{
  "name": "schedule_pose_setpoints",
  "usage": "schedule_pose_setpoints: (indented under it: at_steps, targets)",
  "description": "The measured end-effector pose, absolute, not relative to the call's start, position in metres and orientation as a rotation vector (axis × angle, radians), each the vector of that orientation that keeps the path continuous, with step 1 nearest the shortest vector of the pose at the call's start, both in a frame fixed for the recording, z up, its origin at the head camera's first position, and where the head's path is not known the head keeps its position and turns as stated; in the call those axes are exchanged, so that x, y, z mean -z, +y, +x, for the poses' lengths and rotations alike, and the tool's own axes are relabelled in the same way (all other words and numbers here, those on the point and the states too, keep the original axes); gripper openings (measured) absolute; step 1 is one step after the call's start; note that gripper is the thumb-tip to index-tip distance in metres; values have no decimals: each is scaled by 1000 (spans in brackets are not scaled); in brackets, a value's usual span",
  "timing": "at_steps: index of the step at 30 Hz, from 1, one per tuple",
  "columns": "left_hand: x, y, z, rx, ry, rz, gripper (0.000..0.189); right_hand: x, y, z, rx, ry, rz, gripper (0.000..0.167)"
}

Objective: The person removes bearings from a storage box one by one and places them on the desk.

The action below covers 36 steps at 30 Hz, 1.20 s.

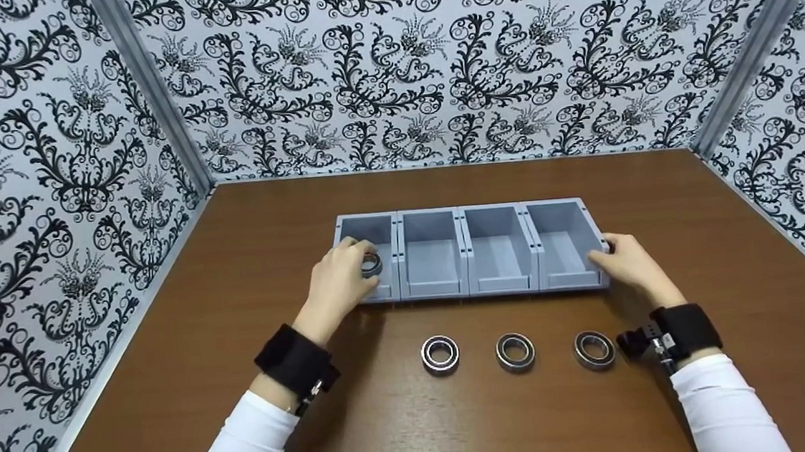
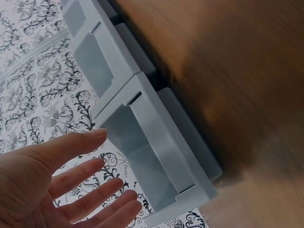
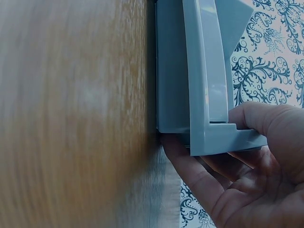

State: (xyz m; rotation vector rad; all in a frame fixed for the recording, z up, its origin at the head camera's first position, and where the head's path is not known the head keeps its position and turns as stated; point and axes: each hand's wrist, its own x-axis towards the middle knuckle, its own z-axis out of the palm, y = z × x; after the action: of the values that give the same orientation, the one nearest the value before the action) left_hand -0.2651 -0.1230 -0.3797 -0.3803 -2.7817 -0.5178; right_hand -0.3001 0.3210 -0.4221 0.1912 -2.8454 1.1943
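Note:
My left hand [image 1: 340, 274] is at the leftmost compartment of a row of grey storage bins [image 1: 435, 293]. In the left wrist view the left fingers [image 2: 90, 194] and thumb are spread, with nothing between them. From the head view, a ball bearing [image 1: 372, 264] shows in that compartment beside the thumb and fingertips; the left hand partly hides it. My right hand [image 1: 628, 260] grips the right end of the row. Its thumb lies over the wall of the end bin [image 3: 218, 137] in the right wrist view, and its fingers are underneath and outside.
In front of the bins, three more bearings lie spaced on the brown table [image 1: 404, 427]: a left one [image 1: 441, 367], a middle one [image 1: 516, 366] and a right one [image 1: 595, 363] near the right wrist. Patterned wall panels [image 1: 433, 72] enclose the back and sides.

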Motion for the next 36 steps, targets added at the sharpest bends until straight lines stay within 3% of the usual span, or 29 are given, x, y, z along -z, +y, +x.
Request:
schedule_pose_setpoints:
  at_steps: [36]
  targets:
    - [377, -111, -308, 393, -3030, -313, 45, 422, 322, -299, -1203, -2840, 206, 39]
